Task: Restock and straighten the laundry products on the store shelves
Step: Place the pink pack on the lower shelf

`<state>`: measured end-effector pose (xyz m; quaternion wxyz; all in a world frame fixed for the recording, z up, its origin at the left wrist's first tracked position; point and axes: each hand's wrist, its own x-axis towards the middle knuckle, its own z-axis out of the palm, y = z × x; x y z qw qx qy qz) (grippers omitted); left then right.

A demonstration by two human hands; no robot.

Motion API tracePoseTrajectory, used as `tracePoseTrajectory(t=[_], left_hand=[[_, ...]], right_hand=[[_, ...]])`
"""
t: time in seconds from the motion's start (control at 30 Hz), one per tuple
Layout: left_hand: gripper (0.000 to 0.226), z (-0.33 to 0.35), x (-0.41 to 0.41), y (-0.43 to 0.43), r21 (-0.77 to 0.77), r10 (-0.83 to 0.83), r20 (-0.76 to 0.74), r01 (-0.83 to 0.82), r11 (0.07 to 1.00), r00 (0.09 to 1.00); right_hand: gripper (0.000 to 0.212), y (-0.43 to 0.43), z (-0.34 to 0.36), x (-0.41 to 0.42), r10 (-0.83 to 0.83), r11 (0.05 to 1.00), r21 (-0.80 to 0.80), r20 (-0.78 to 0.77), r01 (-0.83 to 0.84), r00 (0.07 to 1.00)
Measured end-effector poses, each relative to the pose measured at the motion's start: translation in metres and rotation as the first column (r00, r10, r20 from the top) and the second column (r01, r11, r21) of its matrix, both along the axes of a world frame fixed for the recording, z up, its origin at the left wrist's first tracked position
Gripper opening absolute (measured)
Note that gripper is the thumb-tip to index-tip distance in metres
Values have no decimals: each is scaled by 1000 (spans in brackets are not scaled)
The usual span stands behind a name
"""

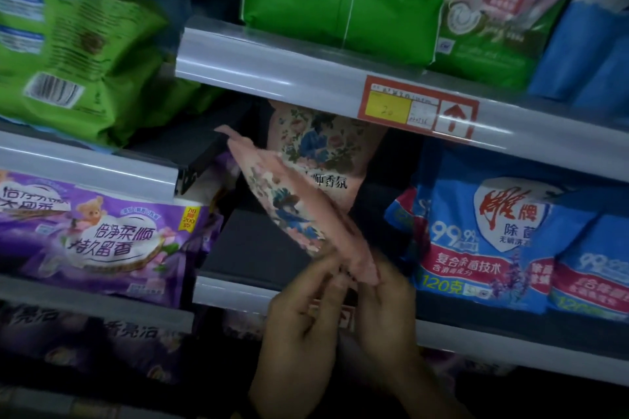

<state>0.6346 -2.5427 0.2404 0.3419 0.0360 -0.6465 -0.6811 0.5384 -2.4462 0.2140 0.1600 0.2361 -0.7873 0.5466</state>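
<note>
A person's left hand and right hand together pinched the lower end of a pink floral pouch, holding it tilted in front of the middle shelf, its top corner leaning up and to the left. A matching pink pouch stood upright at the back of the same bay, beneath the yellow price tag. The bay looked sparsely stocked (bare dark shelf showed beside the pouches), so restocking appeared to be mid-way. Blue detergent bags at right stood reasonably in line, while the purple bag and green bag at left lay askew, apparently awaiting straightening.
</note>
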Motion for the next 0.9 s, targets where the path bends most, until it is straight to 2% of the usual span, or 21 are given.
tracePoseTrajectory(t=[0.07,0.13,0.2,0.27,0.4,0.43,0.5,0.57,0.63,0.7,0.77,0.83,0.9], left_hand=[[47,-4,1,-5,-158,-74,-26,69,985,997],[56,-18,-3,-17,-244,3,-6,-4,970,1000],[57,-28,-4,-24,-374,134,-9,-128,919,991],[61,-35,-4,-29,-453,254,10,-222,864,967],[86,-45,-18,-76,-451,406,111,-318,834,907],[90,-44,-23,-94,-432,384,134,-295,852,914],[88,-39,-29,-126,-268,201,219,-139,953,955],[81,-33,-34,-145,-243,50,362,42,969,931],[73,-35,-41,-160,-270,52,446,79,959,893],[67,-34,-46,-168,-271,53,458,82,959,888],[65,-33,-49,-170,-272,39,452,95,958,891],[67,-29,-49,-172,-293,2,464,151,944,886],[66,-23,-48,-174,-279,-64,466,216,936,882]], right_hand=[[23,-8,22,4,97,962,-269,159,-51,983],[21,-14,36,-2,172,910,-415,334,-19,927],[21,-17,41,-16,176,921,-390,429,6,886],[20,-20,37,-29,173,938,-346,436,-14,883],[20,-24,28,-50,211,926,-375,451,-30,867],[21,-24,26,-53,228,922,-385,462,-38,857],[23,-23,23,-58,234,926,-374,469,-48,851],[22,-22,24,-58,231,930,-365,469,-51,852],[21,-20,28,-56,204,942,-332,462,-45,863],[20,-11,28,-51,194,958,-282,479,-59,856],[39,4,21,-46,216,975,-155,509,-158,833],[60,16,12,-39,177,968,60,517,-242,837],[62,19,5,-40,132,966,130,498,-224,857]])
